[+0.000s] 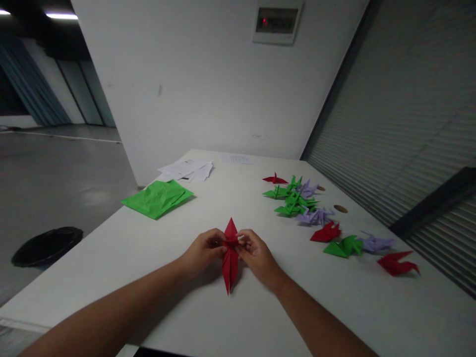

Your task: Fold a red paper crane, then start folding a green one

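Observation:
A red folded origami paper [230,267] stands out at the front middle of the white table, long and narrow with a point at each end. My left hand [206,252] pinches its left edge near the middle between thumb and fingers. On the opposite edge, my right hand [257,255] pinches it the same way. The lower half of the paper shows a split down its centre. Part of its middle is hidden behind my fingertips.
Several folded paper cranes in green [295,202], purple [315,216] and red [397,264] lie along the right side. Green paper sheets [158,198] and printed papers [186,169] rest at the left. A black bin [47,246] stands on the floor beyond the left table edge.

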Demonstrator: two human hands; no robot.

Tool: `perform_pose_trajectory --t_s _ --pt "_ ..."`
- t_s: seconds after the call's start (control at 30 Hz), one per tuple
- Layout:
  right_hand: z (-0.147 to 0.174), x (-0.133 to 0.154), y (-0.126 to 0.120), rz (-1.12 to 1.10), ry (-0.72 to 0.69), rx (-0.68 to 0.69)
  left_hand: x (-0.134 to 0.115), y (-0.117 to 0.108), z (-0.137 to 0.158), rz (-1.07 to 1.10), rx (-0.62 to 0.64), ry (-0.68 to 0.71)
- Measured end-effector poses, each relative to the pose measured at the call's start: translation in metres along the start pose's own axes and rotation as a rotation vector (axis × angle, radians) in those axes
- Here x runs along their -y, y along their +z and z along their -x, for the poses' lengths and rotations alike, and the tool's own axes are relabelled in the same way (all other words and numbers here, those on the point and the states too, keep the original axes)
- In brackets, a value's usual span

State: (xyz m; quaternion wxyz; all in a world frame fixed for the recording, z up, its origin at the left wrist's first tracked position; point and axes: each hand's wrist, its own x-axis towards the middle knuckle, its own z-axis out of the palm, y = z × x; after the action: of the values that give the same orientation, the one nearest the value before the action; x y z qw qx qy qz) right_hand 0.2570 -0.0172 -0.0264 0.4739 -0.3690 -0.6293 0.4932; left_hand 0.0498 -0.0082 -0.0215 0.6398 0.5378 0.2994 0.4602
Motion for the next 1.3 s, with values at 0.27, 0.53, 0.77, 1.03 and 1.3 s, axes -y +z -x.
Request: perform_pose_trajectory --t_s 0.27,0.53,0.77,1.03,1.3 --pt "-0.0027 -0.002 -0.0013 -0.016 -0.052 0.074 0.0041 -0.004 -0.0027 -0.021 0.006 0.007" --pt "-0.0015 -0.0029 -0.0015 -0.033 -0.013 0.079 0.0056 -0.0038 -0.0023 -0.001 -0.001 -0.008" --pt "-0.0027 -0.0035 -0.002 0.016 -0.035 0.061 0.0051 -0.0034 -0.0023 -0.008 -0.005 -0.003" --pt "-0.002 -0.0022 -0.0024 0.007 -0.025 0.068 0.0037 -0.0011 -0.002 -0.02 -0.02 -0.018" --pt "-0.003 -0.0026 -0.0032 0.031 -0.044 0.062 0.0041 -0.0006 -0.0018 -0.012 -0.025 -0.036"
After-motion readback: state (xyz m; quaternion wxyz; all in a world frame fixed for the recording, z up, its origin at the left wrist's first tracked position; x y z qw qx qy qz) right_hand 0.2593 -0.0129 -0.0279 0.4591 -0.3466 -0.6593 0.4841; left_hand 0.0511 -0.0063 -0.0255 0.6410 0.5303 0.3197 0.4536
